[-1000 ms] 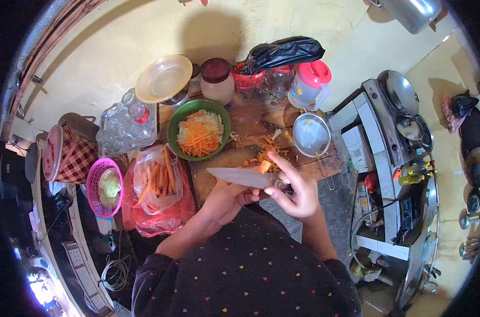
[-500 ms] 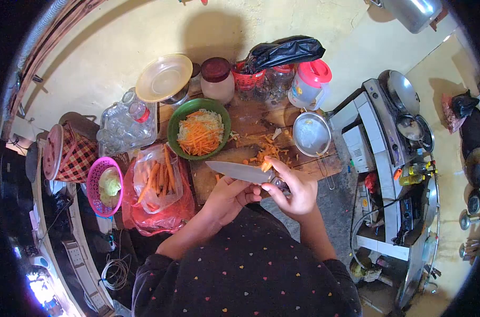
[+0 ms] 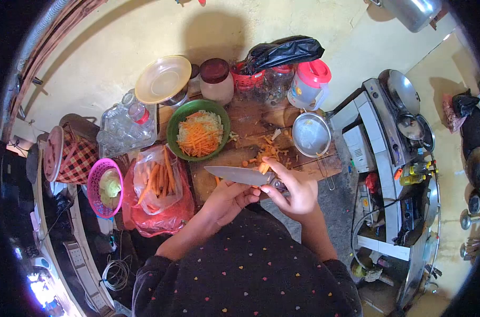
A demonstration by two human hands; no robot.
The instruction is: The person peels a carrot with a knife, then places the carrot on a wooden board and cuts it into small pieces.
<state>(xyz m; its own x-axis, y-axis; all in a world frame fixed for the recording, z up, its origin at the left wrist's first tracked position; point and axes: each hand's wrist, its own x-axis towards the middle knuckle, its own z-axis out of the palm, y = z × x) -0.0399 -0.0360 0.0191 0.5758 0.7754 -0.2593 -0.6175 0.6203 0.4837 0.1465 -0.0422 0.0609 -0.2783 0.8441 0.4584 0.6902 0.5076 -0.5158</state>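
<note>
A kitchen knife (image 3: pixel 234 174) is in my right hand (image 3: pixel 298 195), its broad blade pointing left above the wooden table. An orange carrot piece (image 3: pixel 264 168) rests against the blade by my right index finger. My left hand (image 3: pixel 230 201) is closed just below the blade, fingers curled; a sliver of orange shows near its fingertips, but what it holds is mostly hidden. Beyond the hands lie carrot scraps (image 3: pixel 266 150). A green bowl (image 3: pixel 172 141) with shredded carrot (image 3: pixel 197 138) and paler shreds stands behind the blade.
Whole carrots (image 3: pixel 158 182) lie in a clear bag on a red plastic bag (image 3: pixel 160 224) at left. Beside it is a pink basket (image 3: pixel 92 193) with cabbage. A metal strainer (image 3: pixel 311 134) sits at right; jars and a pitcher (image 3: pixel 310 84) line the back. A stove (image 3: pixel 380 100) stands further right.
The knife blade has dipped slightly, its tip a little lower. The carrot piece by my right index finger has shifted slightly left and down. Both hands stay nearly in place.
</note>
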